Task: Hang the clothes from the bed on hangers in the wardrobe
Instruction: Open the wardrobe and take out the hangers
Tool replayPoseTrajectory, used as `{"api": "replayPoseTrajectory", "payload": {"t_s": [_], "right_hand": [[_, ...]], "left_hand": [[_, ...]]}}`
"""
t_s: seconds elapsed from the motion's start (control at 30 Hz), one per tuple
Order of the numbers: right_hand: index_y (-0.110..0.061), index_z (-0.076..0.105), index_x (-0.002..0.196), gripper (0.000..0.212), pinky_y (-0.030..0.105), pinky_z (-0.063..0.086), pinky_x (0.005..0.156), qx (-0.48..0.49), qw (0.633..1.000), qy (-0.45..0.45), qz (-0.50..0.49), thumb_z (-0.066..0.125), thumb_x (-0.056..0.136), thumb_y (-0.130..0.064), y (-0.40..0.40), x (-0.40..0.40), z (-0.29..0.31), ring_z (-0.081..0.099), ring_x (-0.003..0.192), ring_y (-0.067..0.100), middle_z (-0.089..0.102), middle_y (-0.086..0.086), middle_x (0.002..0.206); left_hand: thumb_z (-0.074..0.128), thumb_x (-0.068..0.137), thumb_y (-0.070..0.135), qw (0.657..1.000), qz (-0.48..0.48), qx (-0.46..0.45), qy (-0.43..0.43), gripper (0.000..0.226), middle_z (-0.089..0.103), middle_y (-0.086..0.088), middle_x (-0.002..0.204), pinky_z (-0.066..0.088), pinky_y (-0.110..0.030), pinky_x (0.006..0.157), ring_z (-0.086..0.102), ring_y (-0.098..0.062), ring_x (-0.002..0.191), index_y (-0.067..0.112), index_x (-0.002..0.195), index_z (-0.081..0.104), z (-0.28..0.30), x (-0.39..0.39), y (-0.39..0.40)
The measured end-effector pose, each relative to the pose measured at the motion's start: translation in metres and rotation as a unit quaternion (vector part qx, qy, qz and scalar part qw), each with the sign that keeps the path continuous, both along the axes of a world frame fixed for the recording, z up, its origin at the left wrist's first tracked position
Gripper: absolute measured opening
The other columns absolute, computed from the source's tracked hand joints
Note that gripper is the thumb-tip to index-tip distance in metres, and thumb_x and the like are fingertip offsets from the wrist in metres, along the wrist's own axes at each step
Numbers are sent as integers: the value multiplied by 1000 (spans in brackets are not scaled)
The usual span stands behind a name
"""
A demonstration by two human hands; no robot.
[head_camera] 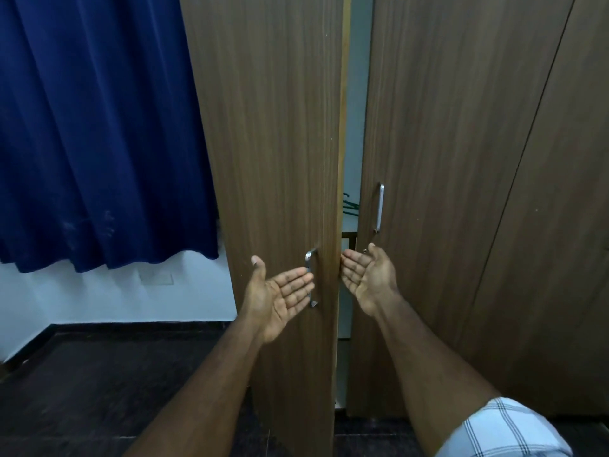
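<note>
Wardrobe doors of brown wood-grain laminate fill your view from 12 to 3 o'clock, and they stand parted by a narrow gap. Your left hand (280,291) is released, palm up, fingers straight, its fingertips at the curved silver metal handle (311,278) of the left door (273,159), touching or nearly so; you have no hold on it. Your right hand (365,275) is released too, palm up, fingers reaching into the gap at the edge of the right door (445,159), below that door's straight silver handle (380,207).

Through the gap, at about 12 o'clock from your hands, you can glimpse thin dark green hangers (347,204) inside the wardrobe. Clothes and bed are out of view, so you cannot tell their place. A dark blue pleated curtain (99,127) hangs at 10 o'clock.

Doors like these are likely stiff, fairly light panels that swing on hinges; take them by the metal handles or the free edges and pull evenly outward. The hangers look slim and light, probably springy; grasp one at the hook or the shoulder bar, as they may tangle.
</note>
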State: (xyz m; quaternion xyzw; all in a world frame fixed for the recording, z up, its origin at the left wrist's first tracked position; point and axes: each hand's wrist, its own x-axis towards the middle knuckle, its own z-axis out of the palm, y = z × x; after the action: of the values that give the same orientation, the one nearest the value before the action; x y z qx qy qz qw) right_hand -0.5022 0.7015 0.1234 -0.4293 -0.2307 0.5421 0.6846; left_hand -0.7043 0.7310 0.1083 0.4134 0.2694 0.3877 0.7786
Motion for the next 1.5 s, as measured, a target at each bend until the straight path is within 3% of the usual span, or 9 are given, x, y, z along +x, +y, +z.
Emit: {"api": "replayPoseTrajectory", "payload": {"t_s": [0.27,0.63,0.93,1.23,1.5], "right_hand": [[-3,65,124,63,39,36,116,-8,997,-13,79,26,104,-48,-30,-52,-5,60,123,25,66,16,128],[-4,66,121,62,37,40,112,7,986,-3,167,25,105,-48,-47,-145,-7,63,119,23,68,14,125],[-3,57,136,63,40,36,116,7,977,7,215,25,105,-48,-37,-242,-5,57,128,24,63,13,135],[-5,52,140,60,37,40,110,16,977,6,212,30,105,-48,-13,-326,-6,54,132,24,58,11,140],[-4,56,136,60,38,40,112,17,986,8,164,29,105,-48,-14,-324,-12,59,127,23,64,11,134]], "left_hand": [[11,87,84,999,25,-17,11,105,63,-15,135,37,-45,115,58,-28,129,4,137,56,-1,-22,-49],[10,91,80,990,135,-30,14,104,69,-19,124,42,-45,111,65,-31,119,-2,130,61,-5,-121,-72],[11,92,78,976,203,-11,75,101,73,-17,114,42,-44,112,67,-28,114,-1,120,67,0,-218,-62],[12,97,73,971,224,-13,79,95,73,-15,116,42,-41,112,66,-26,116,0,122,67,3,-290,-38],[13,97,73,981,184,-3,58,94,73,-15,116,44,-39,109,68,-25,114,-1,122,67,-7,-291,-32]]}}
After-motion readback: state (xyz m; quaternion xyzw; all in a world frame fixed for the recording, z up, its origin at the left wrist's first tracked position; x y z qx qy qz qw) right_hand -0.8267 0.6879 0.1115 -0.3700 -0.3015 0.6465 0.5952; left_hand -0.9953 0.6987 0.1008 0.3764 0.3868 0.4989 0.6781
